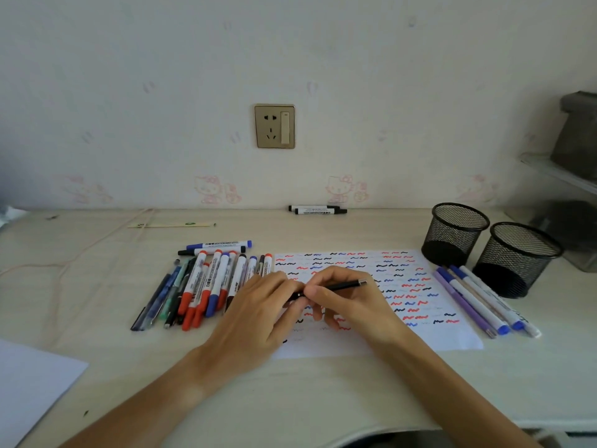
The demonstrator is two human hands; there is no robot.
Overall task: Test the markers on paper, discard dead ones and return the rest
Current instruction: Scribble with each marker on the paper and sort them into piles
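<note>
Gripping a slim black pen (339, 286) at mid-frame, both hands meet over the test paper (420, 295): right hand (349, 299) fingers curled round the barrel, left hand (258, 315) fingers pinching its left end. Silver tip points toward 3 o'clock. Paper lies on the bench (97, 286), covered in red, blue and black squiggles. Marker pile (206, 282) at 9 o'clock of the hands; four pens (478, 302) at 3 o'clock, just beside two mesh cups (458, 234). Two black markers (316, 210) at 12 o'clock by the wall.
</note>
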